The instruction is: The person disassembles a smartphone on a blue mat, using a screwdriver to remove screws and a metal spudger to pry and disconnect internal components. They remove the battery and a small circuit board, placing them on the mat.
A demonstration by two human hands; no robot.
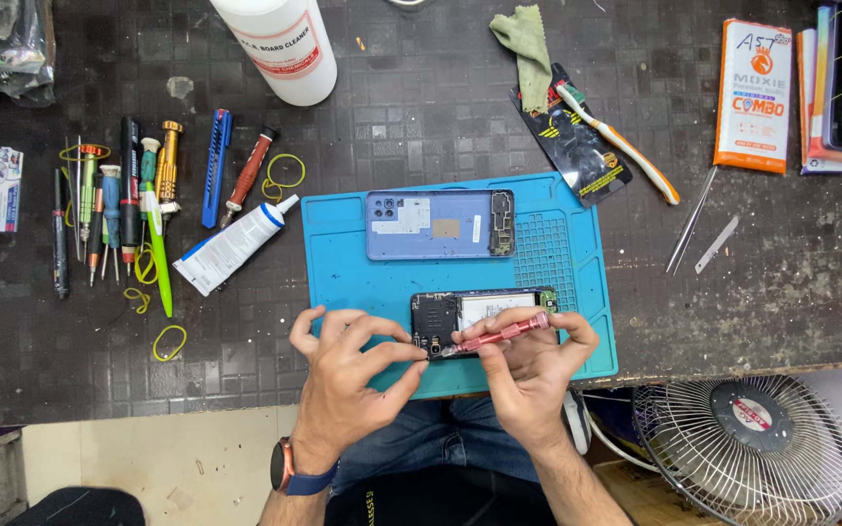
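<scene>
Head view: dark tiled bench (421,146), blue mat (343,253); right hand (528,365) grips red screwdriver (499,334), left hand (348,360) pinches opened phone (440,317)

Both hands close together, left hand (348,356) pinching, right hand (528,365) curled in a grip

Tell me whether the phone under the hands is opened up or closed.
Opened up: the phone shows bare internals and battery, and its blue back cover lies apart on the mat.

On your table (392,146) a white bottle (285,44) stands beside a row of screwdrivers (114,209) (yellow rubber bands scattered among them). A toothbrush (618,141), green cloth (528,49) and tweezers (691,222) lie right; a fan (747,448) sits below.
</scene>
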